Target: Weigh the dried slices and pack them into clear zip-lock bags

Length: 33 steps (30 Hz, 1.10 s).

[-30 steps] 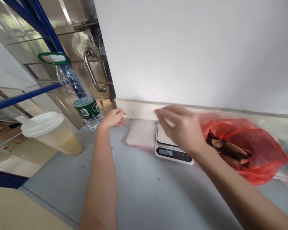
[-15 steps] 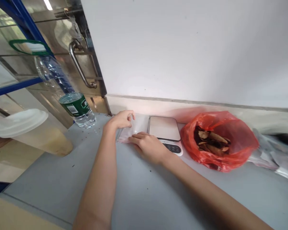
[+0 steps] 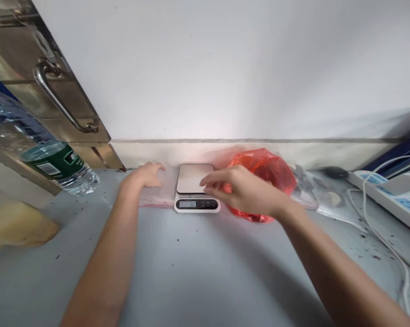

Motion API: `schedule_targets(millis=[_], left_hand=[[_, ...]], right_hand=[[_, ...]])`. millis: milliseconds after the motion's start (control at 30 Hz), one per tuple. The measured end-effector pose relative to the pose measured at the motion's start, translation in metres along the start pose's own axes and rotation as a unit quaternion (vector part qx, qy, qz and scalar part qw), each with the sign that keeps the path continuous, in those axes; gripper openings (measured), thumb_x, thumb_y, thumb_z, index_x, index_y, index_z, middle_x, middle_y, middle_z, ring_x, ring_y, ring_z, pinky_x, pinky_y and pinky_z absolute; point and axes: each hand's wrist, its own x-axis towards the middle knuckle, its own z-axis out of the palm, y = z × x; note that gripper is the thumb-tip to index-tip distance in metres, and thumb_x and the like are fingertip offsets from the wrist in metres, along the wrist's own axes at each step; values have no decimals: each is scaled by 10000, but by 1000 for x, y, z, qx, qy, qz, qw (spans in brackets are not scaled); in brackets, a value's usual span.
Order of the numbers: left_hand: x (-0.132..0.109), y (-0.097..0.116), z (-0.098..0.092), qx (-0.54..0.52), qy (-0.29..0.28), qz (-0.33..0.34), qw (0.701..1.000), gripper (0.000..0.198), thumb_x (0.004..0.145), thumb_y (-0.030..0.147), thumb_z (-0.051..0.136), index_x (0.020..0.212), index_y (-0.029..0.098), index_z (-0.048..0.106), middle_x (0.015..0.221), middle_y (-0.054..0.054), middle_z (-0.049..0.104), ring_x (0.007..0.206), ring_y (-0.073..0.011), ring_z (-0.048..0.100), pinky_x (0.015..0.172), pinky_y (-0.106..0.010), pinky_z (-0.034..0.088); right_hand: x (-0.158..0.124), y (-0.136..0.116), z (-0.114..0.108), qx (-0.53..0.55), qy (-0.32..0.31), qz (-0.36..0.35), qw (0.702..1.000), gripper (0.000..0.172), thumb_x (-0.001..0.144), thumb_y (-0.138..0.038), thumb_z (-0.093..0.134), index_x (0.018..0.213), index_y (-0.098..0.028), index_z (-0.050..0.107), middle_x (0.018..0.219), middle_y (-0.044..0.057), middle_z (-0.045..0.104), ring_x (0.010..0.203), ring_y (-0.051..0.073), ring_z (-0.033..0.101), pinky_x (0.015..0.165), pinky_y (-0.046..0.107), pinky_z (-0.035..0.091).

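Note:
My left hand (image 3: 145, 176) lies over a stack of clear zip bags (image 3: 157, 200) left of the scale, its fingers apart. A small digital kitchen scale (image 3: 195, 179) with a pale square plate and a lit display stands in the middle, with nothing on its plate. Over the scale's right edge hovers my right hand (image 3: 240, 188), fingers stretched to the left and slightly parted from the thumb, nothing seen in them. Behind that hand a red plastic bag (image 3: 262, 161) is partly hidden; its contents are mostly covered.
At the left stand a large water bottle (image 3: 60, 165) with a green label and a tilted cloudy plastic pitcher (image 3: 17, 222). Farther right lie filled clear bags (image 3: 307, 193), a white power strip (image 3: 392, 195) and a loose white cable (image 3: 364, 209). A wall (image 3: 208, 81) rises behind.
The view has turned right. My right hand has left the clear bags and moved right, across the scale towards the red bag. My left hand stays at the clear bags.

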Motion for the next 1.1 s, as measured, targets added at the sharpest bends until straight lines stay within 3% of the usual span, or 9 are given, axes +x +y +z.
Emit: schedule_targets(millis=[100,200,300,400,567,700,833,967,1100], left_hand=[[-10,13,-11,-4,21,35,999,549,742,307,679,1290,274,684,1346,-85,709,1205,-328,680,976,-347,530],[-21,38,-14,-76,82,134,985,308,853,347,591,1106,254,741,1124,-57,782,1045,-282,722,888,-319,546],[-26,72,-7,-134,108,266,948,268,907,374,548,1033,250,749,1173,-50,777,1037,-259,714,911,-331,550],[-27,103,6,-144,72,351,922,317,951,429,522,1058,260,768,1247,-55,752,1161,-281,682,1002,-374,532],[-23,126,22,-99,49,330,938,437,985,462,471,1259,239,730,1528,-86,590,1364,-341,580,1069,-414,514],[-23,123,23,-86,57,332,937,495,985,446,483,1402,234,645,1549,-90,583,1430,-351,524,1105,-424,495],[-26,120,20,-81,75,312,944,621,987,483,486,1547,214,510,1657,-99,446,1486,-353,455,1159,-427,456],[-30,121,17,-80,76,305,946,588,979,507,477,1498,243,561,1619,-108,425,1244,-323,638,1077,-444,518],[-37,127,15,-91,97,338,932,467,977,509,494,1358,299,664,1530,-75,464,949,-229,682,957,-456,563]], right_hand=[[-12,20,-29,-78,57,86,992,238,932,-193,540,890,-225,772,915,38,800,832,216,713,713,313,518],[-19,35,-44,-142,70,140,977,217,878,-169,564,883,-233,771,948,40,790,868,227,704,711,311,516],[-23,45,-49,-145,17,182,972,237,852,-171,588,926,-254,797,930,36,795,850,233,714,688,314,529],[-26,52,-49,-108,-61,216,969,314,812,-144,626,1021,-284,816,1014,19,821,890,228,742,714,306,553],[-31,64,-51,-110,-54,209,970,334,837,-162,621,1080,-285,814,1179,25,810,1033,251,746,806,327,574],[-38,64,-65,-101,12,197,975,301,905,-220,583,1101,-259,807,1139,50,814,1008,243,745,844,353,570],[-54,66,-86,-64,90,230,967,292,902,-285,595,1098,-218,802,1066,63,823,928,221,750,779,331,576],[-74,80,-106,-103,169,285,938,242,831,-303,627,982,-216,794,847,51,803,741,214,721,645,328,558],[-85,95,-113,-108,181,462,861,63,737,-206,695,789,-235,715,894,59,784,829,248,724,708,347,576]])
